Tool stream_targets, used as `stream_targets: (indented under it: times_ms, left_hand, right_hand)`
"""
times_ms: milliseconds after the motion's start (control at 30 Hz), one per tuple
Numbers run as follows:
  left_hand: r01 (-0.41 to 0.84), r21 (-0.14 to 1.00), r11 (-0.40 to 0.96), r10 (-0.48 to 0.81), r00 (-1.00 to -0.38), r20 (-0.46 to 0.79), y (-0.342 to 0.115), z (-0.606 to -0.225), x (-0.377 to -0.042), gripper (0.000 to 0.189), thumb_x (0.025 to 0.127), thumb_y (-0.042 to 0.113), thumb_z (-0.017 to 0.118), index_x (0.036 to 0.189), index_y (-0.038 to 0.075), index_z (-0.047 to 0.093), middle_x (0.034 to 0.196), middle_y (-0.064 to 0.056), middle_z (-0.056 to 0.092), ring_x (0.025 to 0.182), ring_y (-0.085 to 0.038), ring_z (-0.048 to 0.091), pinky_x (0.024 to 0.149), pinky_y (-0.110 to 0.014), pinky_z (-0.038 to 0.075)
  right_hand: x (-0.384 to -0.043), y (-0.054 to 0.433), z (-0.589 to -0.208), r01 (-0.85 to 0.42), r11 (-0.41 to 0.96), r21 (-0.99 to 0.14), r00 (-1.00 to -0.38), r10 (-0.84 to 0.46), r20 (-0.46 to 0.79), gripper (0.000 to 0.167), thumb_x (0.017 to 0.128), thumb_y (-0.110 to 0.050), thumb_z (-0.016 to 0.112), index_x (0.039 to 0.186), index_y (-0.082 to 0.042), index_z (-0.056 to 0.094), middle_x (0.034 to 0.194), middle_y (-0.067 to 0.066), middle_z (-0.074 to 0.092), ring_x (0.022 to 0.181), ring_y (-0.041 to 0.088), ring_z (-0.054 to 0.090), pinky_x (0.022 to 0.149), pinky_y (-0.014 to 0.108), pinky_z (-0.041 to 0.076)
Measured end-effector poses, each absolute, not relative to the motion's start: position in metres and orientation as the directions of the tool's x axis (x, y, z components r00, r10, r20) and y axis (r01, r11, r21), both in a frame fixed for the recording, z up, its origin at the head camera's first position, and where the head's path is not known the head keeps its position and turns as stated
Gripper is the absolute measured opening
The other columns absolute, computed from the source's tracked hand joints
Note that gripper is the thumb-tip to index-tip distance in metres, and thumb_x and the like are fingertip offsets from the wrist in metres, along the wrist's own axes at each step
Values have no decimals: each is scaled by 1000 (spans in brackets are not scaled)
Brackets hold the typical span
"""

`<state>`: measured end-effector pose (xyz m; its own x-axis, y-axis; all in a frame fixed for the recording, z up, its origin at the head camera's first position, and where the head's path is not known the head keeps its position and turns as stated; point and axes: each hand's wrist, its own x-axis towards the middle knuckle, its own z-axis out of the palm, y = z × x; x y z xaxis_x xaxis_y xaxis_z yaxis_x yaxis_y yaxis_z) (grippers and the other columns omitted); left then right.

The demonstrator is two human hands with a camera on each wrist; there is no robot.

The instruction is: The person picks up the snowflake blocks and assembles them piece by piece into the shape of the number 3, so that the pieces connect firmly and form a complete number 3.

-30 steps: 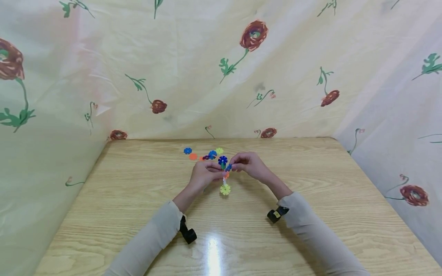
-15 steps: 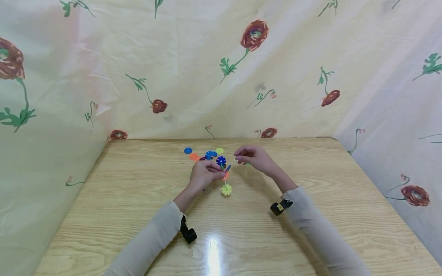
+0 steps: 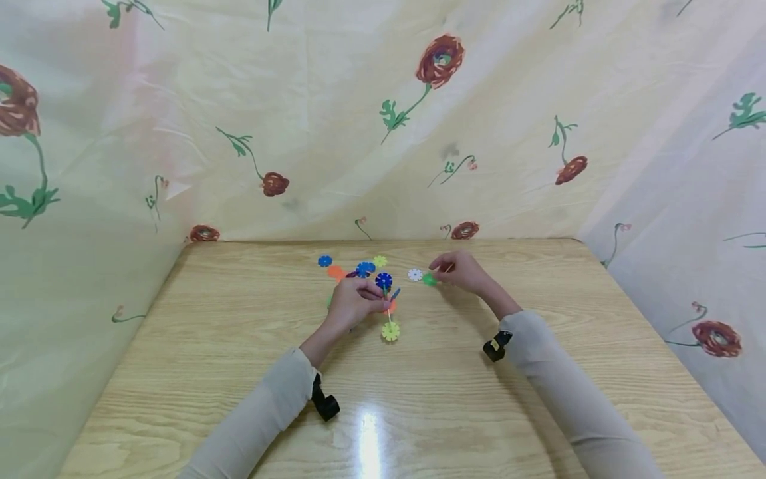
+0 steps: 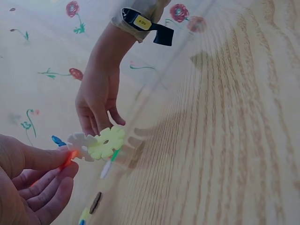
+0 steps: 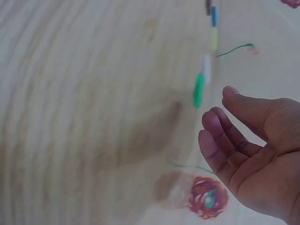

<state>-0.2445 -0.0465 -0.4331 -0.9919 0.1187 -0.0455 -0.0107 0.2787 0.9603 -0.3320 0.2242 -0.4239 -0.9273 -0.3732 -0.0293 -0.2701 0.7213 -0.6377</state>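
Orange disc [image 4: 71, 157] partly hidden behind left fingers [image 4: 64, 177]

The person's left hand [image 3: 352, 305] pinches a cluster of joined flower-shaped discs [image 3: 390, 331], its yellow one nearest the person. The right hand [image 3: 465, 273] is just beside a green disc [image 3: 429, 279], with a white disc [image 3: 415, 274] next to that. Beyond the left hand, a blue disc [image 3: 324, 261] and an orange disc [image 3: 336, 271] lie on the wooden table [image 3: 239, 372].

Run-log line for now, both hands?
left hand: holds joined discs | right hand: empty, near green disc | table: loose discs
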Motion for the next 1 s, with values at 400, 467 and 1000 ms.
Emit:
stream_targets:
  times_ms: [400,467,1000]
  left_hand:
    - [54,959,279,179,-984,3,-49,-436,-247,13,79,3,86,88,3,77,90,-10,77,74,-12,71,71,-34,63]
    - [62,958,281,193,-981,7,-51,-436,-248,13,79,4,86,88,4,77,89,-9,77,73,-12,71,70,-32,62]
    - [122,960,252,339,-940,31,-64,-440,-259,17,84,9,83,98,1,76,94,-11,75,80,-11,68,73,-24,58]
  right_hand:
    - [-336,222,-435,-226,741,-633,-933,-350,-77,26,88,-7,78,111,4,73,90,13,68,81,20,58,70,27,47]
    - [-335,221,-434,-225,734,-641,-933,-351,-74,24,87,-7,79,107,5,72,89,12,66,81,20,57,70,28,47]
    - [-316,219,-437,-192,534,-823,-936,-351,-9,25,93,-2,72,116,5,65,98,25,70,80,28,67,65,29,57]
